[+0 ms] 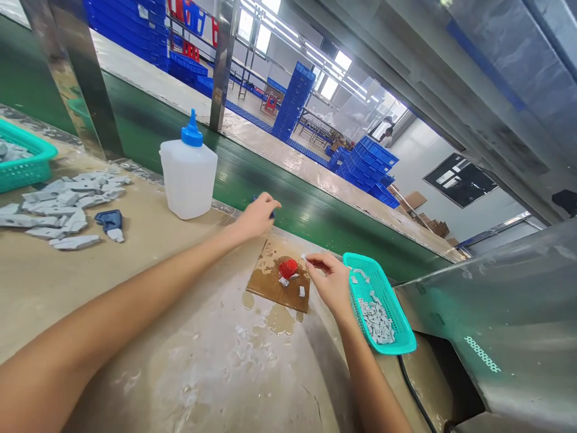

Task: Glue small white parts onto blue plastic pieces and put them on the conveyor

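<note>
My left hand (256,218) reaches out at the near edge of the green conveyor belt (288,207). Its fingers are closed round a dark blue plastic part (271,214), mostly hidden by the hand. My right hand (331,279) pinches a small white piece (304,257) between thumb and fingertips, just left of a turquoise basket (408,337). Between the hands lies a wet brown board (270,284). On it stand a small red cap-like thing (288,268) and a few small white pieces (302,291).
A white squeeze bottle (188,180) with a blue nozzle stands at the belt's edge. Left of it lie a blue and grey part (109,224), a pile of grey parts (67,204) and another turquoise basket (31,159). A metal post (76,72) rises at left.
</note>
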Demonstrator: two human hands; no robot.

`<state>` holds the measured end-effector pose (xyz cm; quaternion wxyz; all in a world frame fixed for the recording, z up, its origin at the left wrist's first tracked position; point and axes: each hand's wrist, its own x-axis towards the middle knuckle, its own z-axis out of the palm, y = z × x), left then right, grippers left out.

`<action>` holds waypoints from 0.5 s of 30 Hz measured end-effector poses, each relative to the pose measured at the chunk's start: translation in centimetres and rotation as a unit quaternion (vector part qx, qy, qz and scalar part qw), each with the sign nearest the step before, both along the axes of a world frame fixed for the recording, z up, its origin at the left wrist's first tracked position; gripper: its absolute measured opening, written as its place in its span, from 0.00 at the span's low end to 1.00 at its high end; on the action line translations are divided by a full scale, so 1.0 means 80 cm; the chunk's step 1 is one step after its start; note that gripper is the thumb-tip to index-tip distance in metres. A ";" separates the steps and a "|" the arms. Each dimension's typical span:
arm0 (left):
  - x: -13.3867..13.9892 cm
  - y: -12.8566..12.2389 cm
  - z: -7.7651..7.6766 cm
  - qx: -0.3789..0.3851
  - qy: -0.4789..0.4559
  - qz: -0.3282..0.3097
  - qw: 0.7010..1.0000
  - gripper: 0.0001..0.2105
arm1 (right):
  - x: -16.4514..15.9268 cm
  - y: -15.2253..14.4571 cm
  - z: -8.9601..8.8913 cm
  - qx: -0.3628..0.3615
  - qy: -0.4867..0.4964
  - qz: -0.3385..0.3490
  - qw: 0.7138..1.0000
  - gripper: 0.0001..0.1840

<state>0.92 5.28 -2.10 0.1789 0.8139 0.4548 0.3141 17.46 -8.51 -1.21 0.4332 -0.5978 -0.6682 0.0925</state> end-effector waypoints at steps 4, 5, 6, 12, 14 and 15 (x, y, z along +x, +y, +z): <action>-0.018 0.069 -0.021 -0.009 0.194 0.068 0.979 0.26 | -0.001 -0.005 -0.006 -0.020 -0.031 0.003 0.999 0.08; -0.019 0.080 -0.021 -0.021 0.212 0.067 0.975 0.26 | -0.001 -0.007 -0.006 -0.020 -0.034 0.006 0.999 0.08; -0.020 0.087 -0.020 -0.031 0.221 0.065 0.973 0.25 | 0.000 -0.008 -0.007 -0.020 -0.035 0.009 0.999 0.08; -0.023 0.078 -0.013 -0.058 0.262 0.042 0.962 0.16 | 0.002 -0.007 -0.017 -0.022 -0.062 0.012 0.998 0.08; -0.026 0.063 -0.015 -0.065 0.265 0.017 0.962 0.14 | 0.001 -0.005 -0.021 -0.026 -0.076 0.010 0.997 0.09; -0.028 0.055 -0.015 -0.068 0.262 0.002 0.963 0.14 | 0.001 -0.004 -0.022 -0.027 -0.082 0.009 0.996 0.09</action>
